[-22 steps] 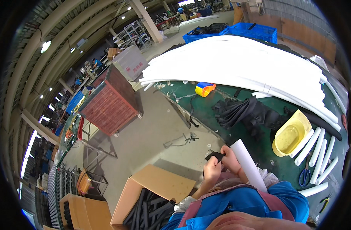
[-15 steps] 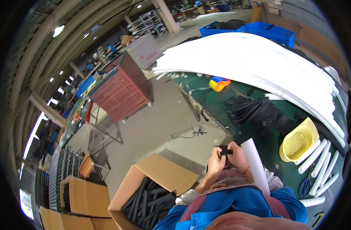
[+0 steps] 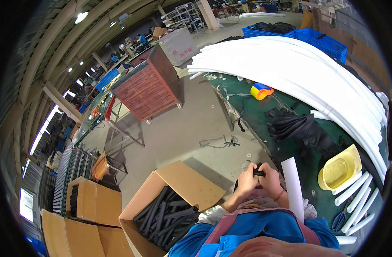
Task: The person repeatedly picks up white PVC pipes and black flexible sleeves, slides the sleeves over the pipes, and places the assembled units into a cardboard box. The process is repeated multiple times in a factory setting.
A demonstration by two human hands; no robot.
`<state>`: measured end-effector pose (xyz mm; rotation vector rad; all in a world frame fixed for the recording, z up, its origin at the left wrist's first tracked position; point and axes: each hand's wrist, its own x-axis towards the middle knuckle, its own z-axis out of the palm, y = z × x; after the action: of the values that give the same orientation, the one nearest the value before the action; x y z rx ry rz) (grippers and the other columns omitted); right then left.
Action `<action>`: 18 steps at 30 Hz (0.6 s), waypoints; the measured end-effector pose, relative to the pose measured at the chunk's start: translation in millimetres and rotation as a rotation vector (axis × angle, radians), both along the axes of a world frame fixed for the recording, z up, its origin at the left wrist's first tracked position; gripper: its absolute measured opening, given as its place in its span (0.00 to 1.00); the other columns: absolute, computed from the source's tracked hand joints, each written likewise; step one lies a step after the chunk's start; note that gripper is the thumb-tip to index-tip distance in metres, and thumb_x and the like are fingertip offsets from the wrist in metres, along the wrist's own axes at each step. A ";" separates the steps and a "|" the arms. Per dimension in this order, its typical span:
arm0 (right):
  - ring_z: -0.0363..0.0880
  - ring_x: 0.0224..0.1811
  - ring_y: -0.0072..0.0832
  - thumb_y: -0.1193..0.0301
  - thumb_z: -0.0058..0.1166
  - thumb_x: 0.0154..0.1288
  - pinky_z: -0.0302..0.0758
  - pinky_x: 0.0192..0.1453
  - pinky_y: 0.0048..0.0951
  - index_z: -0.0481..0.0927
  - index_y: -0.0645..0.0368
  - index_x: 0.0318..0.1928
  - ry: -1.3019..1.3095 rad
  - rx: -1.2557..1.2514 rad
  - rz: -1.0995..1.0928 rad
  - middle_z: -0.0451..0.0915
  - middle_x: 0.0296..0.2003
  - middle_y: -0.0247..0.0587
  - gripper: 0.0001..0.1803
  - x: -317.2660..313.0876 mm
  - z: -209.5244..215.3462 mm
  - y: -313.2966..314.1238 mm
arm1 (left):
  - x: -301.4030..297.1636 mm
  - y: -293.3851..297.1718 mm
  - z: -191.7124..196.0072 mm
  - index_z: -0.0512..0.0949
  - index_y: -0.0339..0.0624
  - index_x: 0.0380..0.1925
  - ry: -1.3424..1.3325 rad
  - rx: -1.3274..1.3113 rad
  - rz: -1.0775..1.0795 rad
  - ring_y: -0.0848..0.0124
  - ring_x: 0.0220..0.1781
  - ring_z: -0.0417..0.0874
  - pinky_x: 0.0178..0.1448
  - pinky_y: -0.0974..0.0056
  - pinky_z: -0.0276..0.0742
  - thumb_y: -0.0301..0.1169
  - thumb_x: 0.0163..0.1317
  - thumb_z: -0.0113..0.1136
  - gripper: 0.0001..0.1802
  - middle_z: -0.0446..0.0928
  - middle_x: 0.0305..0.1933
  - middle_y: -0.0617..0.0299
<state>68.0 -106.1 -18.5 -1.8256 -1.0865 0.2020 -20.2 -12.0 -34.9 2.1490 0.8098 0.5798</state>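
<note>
Close in front of my body, my left hand and my right hand are closed together on a short black piece, perhaps fabric or foam. Fingers cover most of it, so its full shape is hidden. A thick white tube stands just beside my right forearm. On the green table to the right lies a bunch of black fabric strips. Left of my hands, an open cardboard box contains several dark foam tubes.
Long white tubes spread across the table's far side. A yellow scoop-like container, short white tubes, scissors and a tape roll lie on it. A wheeled reddish cabinet stands on the floor beyond.
The view has shifted, so the surroundings sit further right. My hands have drawn closer together around the black piece, which shows less between them.
</note>
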 end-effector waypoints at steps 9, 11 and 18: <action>0.76 0.22 0.32 0.75 0.59 0.53 0.71 0.26 0.31 0.73 0.57 0.40 0.279 -0.038 0.188 0.77 0.24 0.43 0.13 21.5 0.9 -1.6 | -3.8 1.5 18.0 0.69 0.40 0.40 -0.313 -0.195 0.018 0.77 0.21 0.68 0.26 0.69 0.65 0.23 0.61 0.54 0.08 0.70 0.20 0.63; 0.76 0.28 0.24 0.66 0.51 0.66 0.73 0.30 0.23 0.73 0.60 0.51 0.727 -0.094 0.358 0.79 0.34 0.39 0.17 37.0 67.2 -27.9 | -13.8 9.3 21.4 0.70 0.40 0.38 -0.329 -0.111 0.103 0.78 0.21 0.65 0.25 0.70 0.63 0.23 0.61 0.55 0.07 0.67 0.19 0.65; 0.83 0.28 0.44 0.41 0.31 0.68 0.83 0.32 0.37 0.63 0.69 0.62 1.272 0.572 0.828 0.79 0.42 0.60 0.42 84.3 96.1 -110.0 | -8.2 43.2 23.3 0.69 0.39 0.34 -0.377 -0.156 0.240 0.74 0.18 0.66 0.24 0.67 0.64 0.24 0.59 0.58 0.07 0.67 0.17 0.62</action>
<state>152.4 -216.0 77.6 -0.3948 -0.7243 1.1987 -28.4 31.2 -11.5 1.7394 0.8723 0.9768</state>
